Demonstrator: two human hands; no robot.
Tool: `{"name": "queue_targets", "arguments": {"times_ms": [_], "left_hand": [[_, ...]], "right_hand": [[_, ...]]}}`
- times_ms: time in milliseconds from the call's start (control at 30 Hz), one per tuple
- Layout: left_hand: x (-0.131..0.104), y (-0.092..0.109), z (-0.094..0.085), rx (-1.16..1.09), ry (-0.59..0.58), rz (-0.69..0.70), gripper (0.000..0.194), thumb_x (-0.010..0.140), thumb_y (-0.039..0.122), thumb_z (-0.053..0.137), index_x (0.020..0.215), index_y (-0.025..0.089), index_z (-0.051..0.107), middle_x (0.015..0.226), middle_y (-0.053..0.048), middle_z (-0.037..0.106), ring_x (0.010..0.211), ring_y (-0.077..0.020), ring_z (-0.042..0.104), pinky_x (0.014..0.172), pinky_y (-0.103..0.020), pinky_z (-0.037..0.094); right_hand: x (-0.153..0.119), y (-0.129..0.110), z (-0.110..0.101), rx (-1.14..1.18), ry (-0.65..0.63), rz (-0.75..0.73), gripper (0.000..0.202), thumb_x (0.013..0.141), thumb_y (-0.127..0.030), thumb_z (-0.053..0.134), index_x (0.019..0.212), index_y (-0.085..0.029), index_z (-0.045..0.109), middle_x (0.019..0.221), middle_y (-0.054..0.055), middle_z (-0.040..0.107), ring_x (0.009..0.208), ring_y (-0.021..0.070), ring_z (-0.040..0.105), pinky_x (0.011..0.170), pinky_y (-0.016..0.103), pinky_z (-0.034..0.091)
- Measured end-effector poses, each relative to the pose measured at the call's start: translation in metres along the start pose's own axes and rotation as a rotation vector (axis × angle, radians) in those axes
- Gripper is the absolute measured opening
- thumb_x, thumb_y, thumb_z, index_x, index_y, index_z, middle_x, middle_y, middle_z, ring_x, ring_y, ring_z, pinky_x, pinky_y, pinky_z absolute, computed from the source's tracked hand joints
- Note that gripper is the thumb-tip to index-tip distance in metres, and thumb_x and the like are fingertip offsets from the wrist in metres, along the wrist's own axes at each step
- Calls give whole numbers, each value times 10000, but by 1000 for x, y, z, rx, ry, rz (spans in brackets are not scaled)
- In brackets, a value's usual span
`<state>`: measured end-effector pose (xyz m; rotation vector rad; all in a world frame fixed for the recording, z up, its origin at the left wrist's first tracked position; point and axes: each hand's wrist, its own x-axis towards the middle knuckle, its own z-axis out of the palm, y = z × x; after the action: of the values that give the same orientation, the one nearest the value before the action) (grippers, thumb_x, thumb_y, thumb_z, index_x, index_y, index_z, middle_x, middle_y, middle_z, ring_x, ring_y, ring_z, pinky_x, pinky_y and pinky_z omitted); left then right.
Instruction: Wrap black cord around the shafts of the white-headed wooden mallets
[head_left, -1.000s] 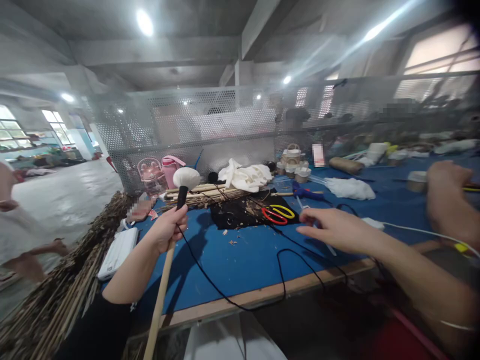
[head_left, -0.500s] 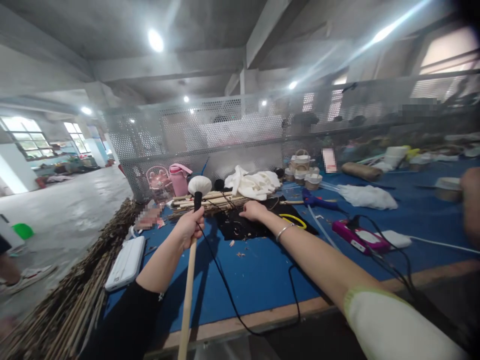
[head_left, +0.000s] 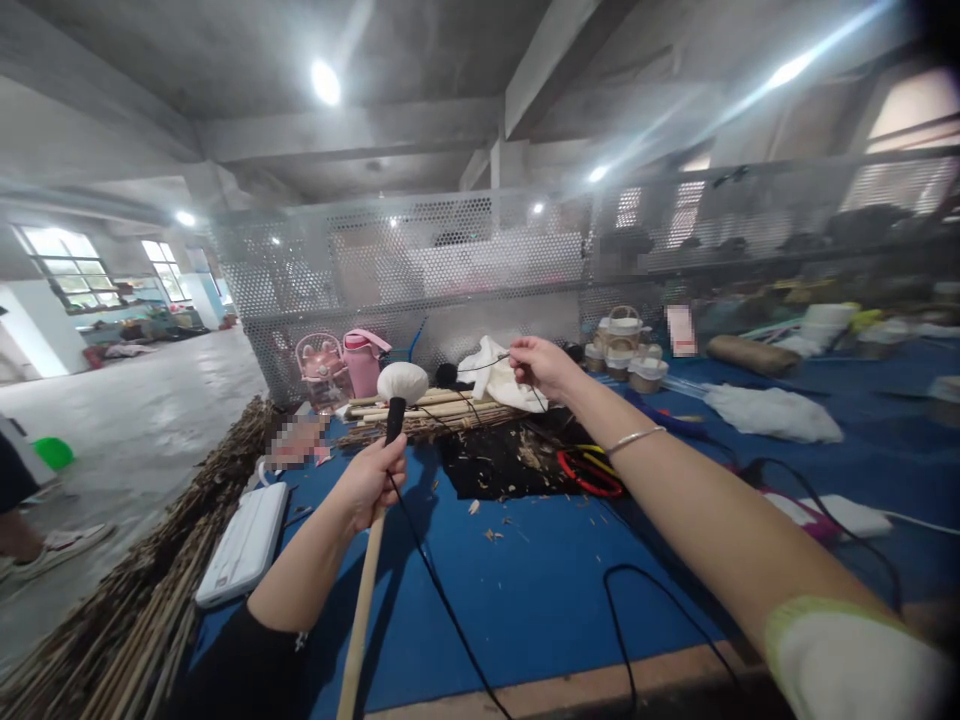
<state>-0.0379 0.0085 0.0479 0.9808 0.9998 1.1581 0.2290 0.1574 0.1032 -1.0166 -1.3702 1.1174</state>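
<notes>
My left hand is closed around a pale wooden stick just below its top. The stick is tilted slightly, topped by a round white cloth-covered head with a black wrapped neck. From beneath my left fingers a black cord trails down to the table's front edge. My right hand is raised over the back of the table, fingertips pinched on a thin dark thread stretching leftward. Behind that hand lies a crumpled white cloth. A black ball-shaped thing sits left of it.
Wooden sticks lie behind a black cloth strewn with chips. Red-handled scissors rest near my right forearm. A white power bank-like box and bundled dry stalks are at left. Perforated metal panels stand behind the blue table.
My right hand has lifted from the black cloth and moved up and away, drawing the thread. My left hand still grips the stick. The view has shifted slightly.
</notes>
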Motion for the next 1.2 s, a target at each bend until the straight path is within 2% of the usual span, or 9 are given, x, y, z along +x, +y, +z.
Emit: {"name": "queue_targets", "arguments": {"times_ms": [167,233,333,467,600,733,900,967,1200], "left_hand": [[-9,-1,13,111,43,-16,407,695,455,638,696,212,311,498,104,286,344,-19,221,331,-127,94],[-11,-3,23,185,71,-15,371,694,453,633,702,208,355,485,95,320,335,-30,260,327,-140,110],[-13,-9,39,291,87,32,302,696,414,638,714,195,431,441,84,355,306,-47,295,322,-164,135],[-7,-16,50,321,104,116,247,694,342,656,705,179,470,411,73,377,294,-52,303,326,-182,137],[-2,-10,48,366,183,128,214,712,287,644,699,179,460,422,75,375,297,-45,300,325,-175,141],[-2,-4,40,326,165,42,247,721,310,641,702,187,427,440,96,314,297,-32,268,327,-155,140],[-2,-12,30,326,103,-10,289,744,329,612,664,199,367,445,101,275,311,-29,239,327,-151,149],[-4,-15,30,313,93,-10,287,757,352,591,675,202,361,451,103,259,315,-32,233,327,-150,153],[-8,-15,36,1,66,-48,285,838,445,397,696,198,385,447,107,192,311,-36,170,320,-144,121]], "right_hand": [[-31,4,12,-500,297,-101,360,682,-222,670,991,-155,499,989,104,577,907,191,537,808,303,402],[-62,14,37,-431,32,-106,392,699,-337,675,1015,-171,512,1051,100,573,986,203,524,852,312,388],[-109,35,81,-42,-616,193,405,758,-525,571,987,-194,526,963,69,603,862,170,576,743,304,442],[-140,55,108,246,-908,445,546,765,-669,432,850,-140,539,764,64,603,617,126,566,573,255,444],[-146,42,77,88,-885,408,446,767,-591,513,901,-166,527,534,-57,477,355,29,265,364,161,253],[-147,-12,15,-326,-1018,418,350,705,-396,672,930,-144,581,506,-73,420,390,34,317,354,151,226],[-113,-90,-51,-488,-351,78,192,715,-277,660,809,-114,620,544,-42,480,429,26,394,437,166,313],[-95,-94,-63,-645,-248,19,136,742,-238,627,748,-102,626,571,-21,524,473,30,443,511,185,355],[-87,-2,-38,-1545,-171,142,65,661,-124,632,703,-126,681,875,165,666,840,261,616,717,335,439]]}}
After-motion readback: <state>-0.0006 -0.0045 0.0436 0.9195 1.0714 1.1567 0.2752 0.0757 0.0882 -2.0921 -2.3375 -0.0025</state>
